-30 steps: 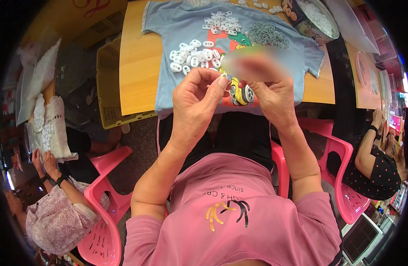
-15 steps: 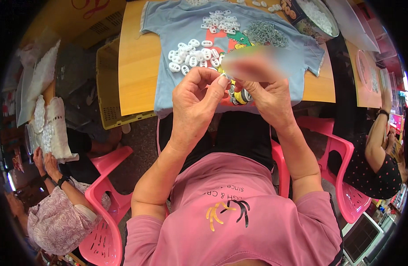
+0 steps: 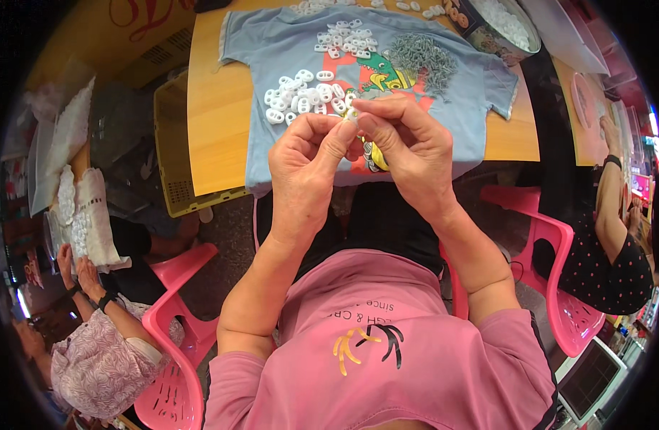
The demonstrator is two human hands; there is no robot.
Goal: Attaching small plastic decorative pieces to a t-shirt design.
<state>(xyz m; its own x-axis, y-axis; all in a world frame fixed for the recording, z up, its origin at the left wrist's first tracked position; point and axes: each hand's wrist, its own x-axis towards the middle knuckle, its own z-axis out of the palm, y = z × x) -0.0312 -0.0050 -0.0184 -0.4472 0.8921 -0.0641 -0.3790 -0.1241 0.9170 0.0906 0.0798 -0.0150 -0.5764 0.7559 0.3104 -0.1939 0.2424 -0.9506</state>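
My left hand (image 3: 304, 161) is closed in a pinch, thumb against forefinger, on a small white plastic piece (image 3: 352, 113), mostly covered by the fingertips. Thumb and forefinger of my right hand (image 3: 412, 150) come together at the same piece from the other side; what exactly lies between them is too small to make out. Just beyond the hands, a heap of white oval plastic pieces with two holes (image 3: 297, 94) lies on a light blue T-shirt (image 3: 265, 54). Farther back are a pile of smaller white plastic parts (image 3: 344, 39) and grey metal springs (image 3: 426, 61).
The shirt covers a wooden table (image 3: 215, 136). A round tin (image 3: 498, 25) with white parts stands at the far right. Below the table's left side is a yellow crate (image 3: 175, 193). People sit on pink chairs (image 3: 168, 387) to both sides, one handling white parts at left.
My right hand, smeared by motion before, has come in against my left fingertips. Both hands have shifted slightly left in the picture, and the view has tilted a little.
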